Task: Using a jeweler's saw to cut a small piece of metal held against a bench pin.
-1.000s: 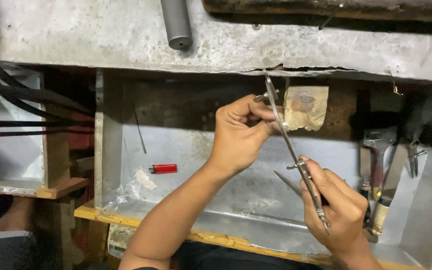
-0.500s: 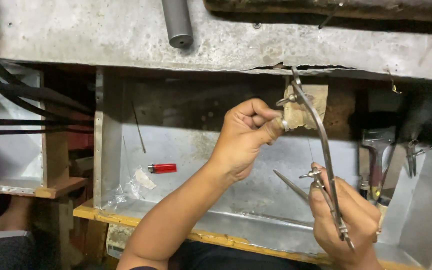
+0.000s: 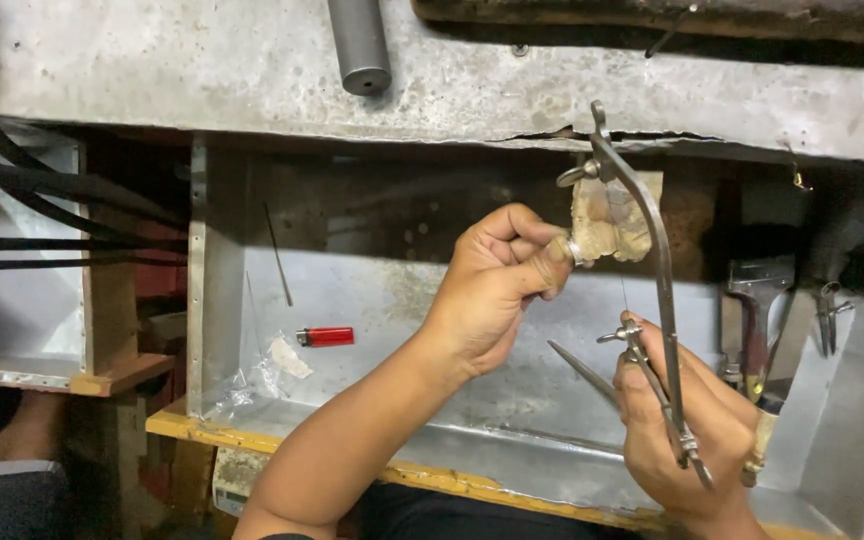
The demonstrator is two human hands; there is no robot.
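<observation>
Metal-lined bench tray (image 3: 372, 290) (red lighter (image 3: 325, 337)), left hand (image 3: 497, 285) pinching ring (image 3: 574, 250), right hand (image 3: 697, 425) gripping saw frame (image 3: 652, 250)

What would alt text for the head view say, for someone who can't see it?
The right hand grips a metal jeweller's saw frame upright, while the left hand pinches a small silver ring against a worn wooden bench peg. Below lies a grey sheet-metal tray with a red lighter in it.
</observation>
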